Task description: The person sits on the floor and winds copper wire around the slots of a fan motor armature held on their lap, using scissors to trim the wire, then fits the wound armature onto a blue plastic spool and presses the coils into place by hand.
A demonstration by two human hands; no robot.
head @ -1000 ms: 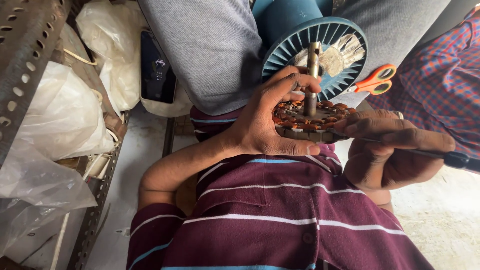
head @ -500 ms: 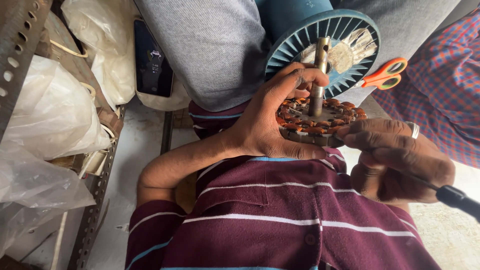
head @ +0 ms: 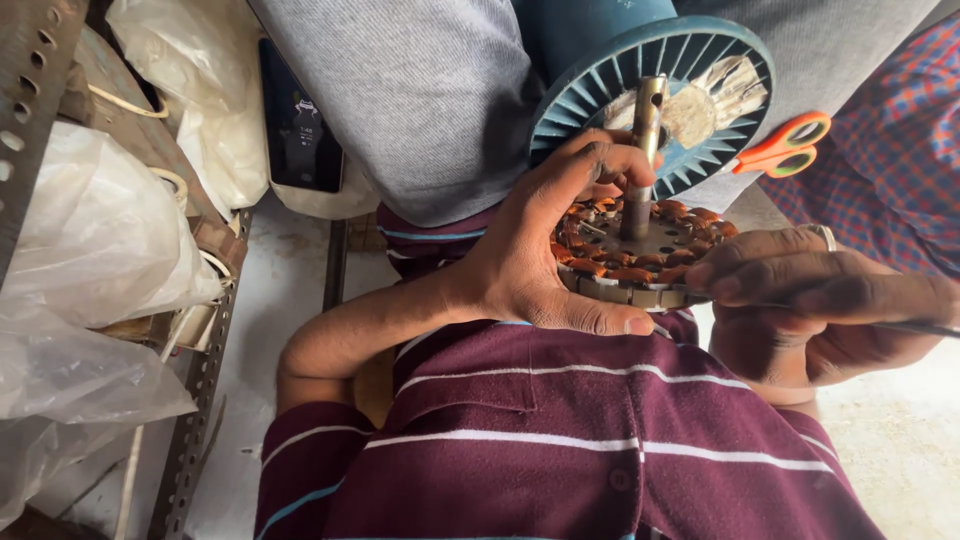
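At the left edge of the view a perforated metal rack (head: 195, 400) carries white plastic bags (head: 95, 250), and beside it a dark phone (head: 300, 130) leans near a grey trouser leg (head: 420, 100); the pale floor (head: 290, 290) shows between them. The round motor stator (head: 640, 255) with its copper-coloured windings is held in front of the person's chest, above the maroon striped shirt (head: 600, 440), so no table carries it. The left hand (head: 540, 250) grasps it: the thumb lies along the near rim and the fingers curl over the top toward the upright metal shaft (head: 643, 150). The right hand (head: 820, 300) has its fingers pinched around a thin dark tool (head: 915, 327), whose tip meets the right rim of the stator. I judge that the step in hand is work on the windings at that rim, and the next move calls for a steady left grip and a small, careful push of the tool. Behind stands a blue wire spool (head: 650, 90), and orange scissors (head: 785, 145) lie toward the right, near a checked sleeve (head: 890, 130) of another person.
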